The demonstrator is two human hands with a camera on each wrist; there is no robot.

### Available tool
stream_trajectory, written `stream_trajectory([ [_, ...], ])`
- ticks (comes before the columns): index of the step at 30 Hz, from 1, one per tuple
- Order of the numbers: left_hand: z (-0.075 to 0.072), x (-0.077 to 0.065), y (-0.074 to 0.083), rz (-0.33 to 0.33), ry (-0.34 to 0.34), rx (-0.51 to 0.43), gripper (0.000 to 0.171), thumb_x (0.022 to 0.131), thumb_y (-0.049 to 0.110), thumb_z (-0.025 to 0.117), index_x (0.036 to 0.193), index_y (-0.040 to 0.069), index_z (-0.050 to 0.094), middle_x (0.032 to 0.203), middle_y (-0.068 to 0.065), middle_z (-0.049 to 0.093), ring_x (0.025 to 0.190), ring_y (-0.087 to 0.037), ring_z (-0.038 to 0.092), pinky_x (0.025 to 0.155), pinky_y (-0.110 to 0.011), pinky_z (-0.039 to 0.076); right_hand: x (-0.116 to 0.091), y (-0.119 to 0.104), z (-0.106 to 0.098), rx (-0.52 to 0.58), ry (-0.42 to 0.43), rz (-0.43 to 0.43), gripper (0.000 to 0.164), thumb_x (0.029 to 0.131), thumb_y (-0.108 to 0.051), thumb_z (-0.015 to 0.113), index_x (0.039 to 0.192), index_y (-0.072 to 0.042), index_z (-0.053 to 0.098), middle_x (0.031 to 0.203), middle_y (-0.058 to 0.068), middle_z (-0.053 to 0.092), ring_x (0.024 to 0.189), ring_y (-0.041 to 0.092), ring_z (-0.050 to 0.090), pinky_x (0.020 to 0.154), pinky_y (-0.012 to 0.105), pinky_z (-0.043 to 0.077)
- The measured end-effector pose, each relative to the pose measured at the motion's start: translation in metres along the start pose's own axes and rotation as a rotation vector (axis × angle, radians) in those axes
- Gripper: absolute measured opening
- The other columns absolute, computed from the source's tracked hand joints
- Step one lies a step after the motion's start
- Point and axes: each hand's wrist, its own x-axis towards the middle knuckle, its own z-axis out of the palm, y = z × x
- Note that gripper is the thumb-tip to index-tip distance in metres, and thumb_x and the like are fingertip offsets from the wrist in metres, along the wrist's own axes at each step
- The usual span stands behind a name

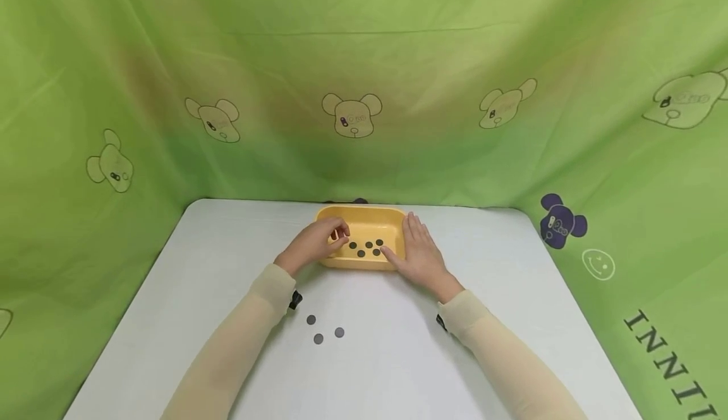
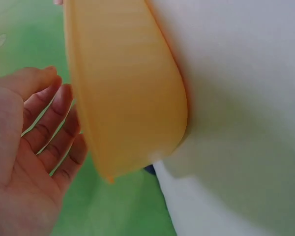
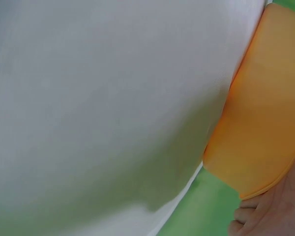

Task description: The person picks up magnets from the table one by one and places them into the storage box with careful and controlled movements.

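Note:
A yellow plastic basin (image 1: 368,263) stands near the table's far edge, with several small dark grey discs (image 1: 368,245) lying on its bottom. My left hand (image 1: 315,240) hovers over the basin's left end, fingers loosely bent. In the left wrist view, nothing shows between the thumb and fingers of that hand (image 2: 34,128), beside the basin's rim. Along the basin's right rim rests my right hand (image 1: 421,252), fingers straight and thumb reaching over the inside. The right wrist view has part of this hand (image 3: 280,211) against the basin wall (image 3: 255,103).
Three more grey discs, one being the front disc (image 1: 318,339), lie on the white table (image 1: 387,369) between the forearms. Green cloth (image 1: 273,167) printed with bear heads hangs behind the table and along both sides. Each sleeve has a black strap at the wrist.

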Motion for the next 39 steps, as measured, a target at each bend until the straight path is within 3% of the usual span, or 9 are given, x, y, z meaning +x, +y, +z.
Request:
stream_trajectory([
  [6,-0.008,-0.021,0.000,0.045,0.043,-0.035,0.008,0.106,0.018,0.070,0.111,0.011,0.070,0.104,0.000,0.069,0.098,-0.017,0.063,0.091,-0.036,0.057,0.001,0.002,0.002,0.001,0.010,-0.008,0.109,0.105,-0.072,0.043,0.168,0.009,0.006,0.178,0.025,-0.002,0.166,0.038,-0.001,0.136,0.048,0.003],
  [13,-0.013,-0.051,-0.004,0.064,0.076,-0.036,0.007,0.105,0.019,0.072,0.110,0.014,0.071,0.103,0.004,0.070,0.096,-0.014,0.063,0.087,-0.035,0.057,0.000,0.000,0.001,-0.009,0.026,-0.014,0.107,0.106,-0.069,0.046,0.168,0.009,0.006,0.177,0.028,0.003,0.166,0.037,0.000,0.136,0.049,0.005],
  [23,-0.009,-0.082,-0.011,0.078,0.046,0.003,0.006,0.104,0.018,0.074,0.109,0.018,0.072,0.101,0.009,0.069,0.096,-0.013,0.065,0.088,-0.035,0.058,-0.001,-0.001,0.001,-0.013,0.015,-0.022,0.107,0.107,-0.068,0.045,0.167,0.011,0.007,0.177,0.028,0.001,0.166,0.040,0.000,0.135,0.050,0.005],
  [33,-0.004,-0.107,-0.017,0.114,-0.128,0.033,0.013,0.102,0.016,0.075,0.114,0.012,0.075,0.101,0.009,0.070,0.098,-0.017,0.066,0.088,-0.034,0.057,0.001,-0.001,0.001,-0.013,0.019,-0.032,0.106,0.107,-0.067,0.046,0.166,0.012,0.008,0.176,0.030,0.004,0.165,0.042,0.002,0.135,0.052,0.006],
  [39,0.001,-0.117,-0.022,0.137,-0.189,0.032,0.014,0.101,0.019,0.077,0.114,0.016,0.076,0.101,0.011,0.069,0.097,-0.013,0.063,0.090,-0.034,0.055,0.002,0.000,0.002,-0.008,0.033,-0.025,0.106,0.106,-0.066,0.047,0.167,0.012,0.010,0.176,0.030,0.006,0.165,0.043,0.006,0.135,0.052,0.007],
])
